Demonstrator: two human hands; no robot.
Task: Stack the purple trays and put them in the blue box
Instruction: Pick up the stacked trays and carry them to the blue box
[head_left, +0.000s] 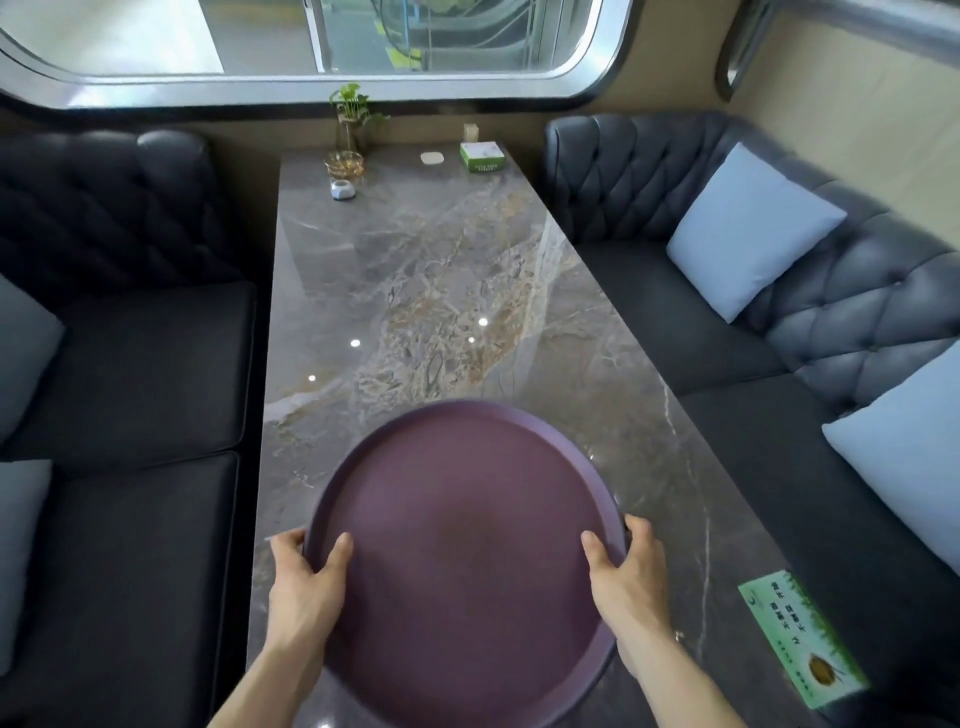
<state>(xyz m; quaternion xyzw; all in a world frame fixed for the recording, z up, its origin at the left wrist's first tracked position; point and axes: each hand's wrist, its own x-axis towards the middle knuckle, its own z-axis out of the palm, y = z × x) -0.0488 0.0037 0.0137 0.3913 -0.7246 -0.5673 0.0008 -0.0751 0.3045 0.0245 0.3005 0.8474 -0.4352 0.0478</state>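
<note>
A round purple tray is held over the near end of the marble table. My left hand grips its left rim, thumb on the inside, fingers under the edge. My right hand grips the right rim the same way. At the far right edge a second rim line shows, so it may be more than one tray, but I cannot tell. No blue box is in view.
Dark tufted sofas flank the table on both sides, with pale blue cushions on the right. A green card lies at the near right table edge. At the far end stand a plant vase, a green tissue box and small items.
</note>
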